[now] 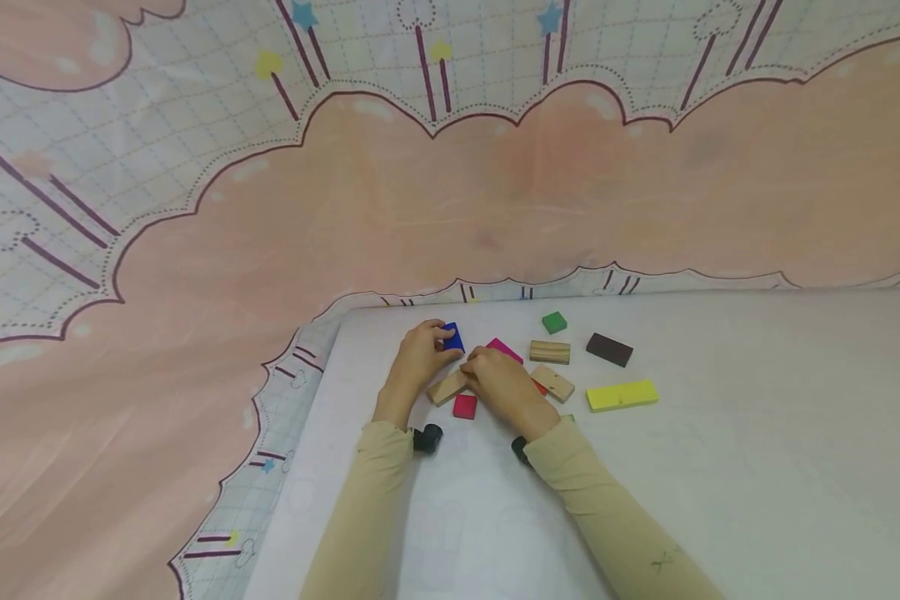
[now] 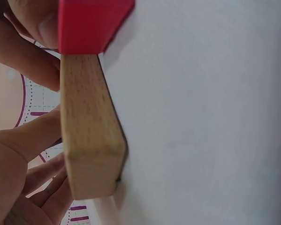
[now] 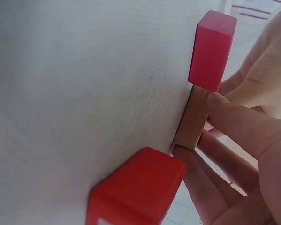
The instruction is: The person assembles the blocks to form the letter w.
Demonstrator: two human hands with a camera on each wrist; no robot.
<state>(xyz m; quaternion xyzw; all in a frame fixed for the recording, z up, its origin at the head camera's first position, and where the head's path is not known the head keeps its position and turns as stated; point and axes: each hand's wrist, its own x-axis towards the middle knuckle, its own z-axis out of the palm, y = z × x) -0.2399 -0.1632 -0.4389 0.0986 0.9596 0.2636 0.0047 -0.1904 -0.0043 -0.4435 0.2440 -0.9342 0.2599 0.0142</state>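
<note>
My left hand [image 1: 418,360] is at the left of the block group, its thumb and fingers holding a blue block [image 1: 453,337]. My right hand [image 1: 508,387] pinches one end of a plain wooden block [image 1: 447,388] between thumb and fingers; the block lies on the table, as the right wrist view shows its thumb [image 3: 218,99] against it. Just in front of that wooden block sits a small red block [image 1: 464,407]. Beyond the right hand lies a magenta block [image 1: 506,349], partly covered. An orange-red block [image 1: 540,387] shows beside the right hand.
To the right on the white table [image 1: 757,467] lie a second plain wooden block [image 1: 553,382], a striped wooden block [image 1: 550,352], a green block [image 1: 554,322], a dark brown block [image 1: 609,350] and a yellow block [image 1: 622,396]. A patterned cloth [image 1: 495,200] hangs behind.
</note>
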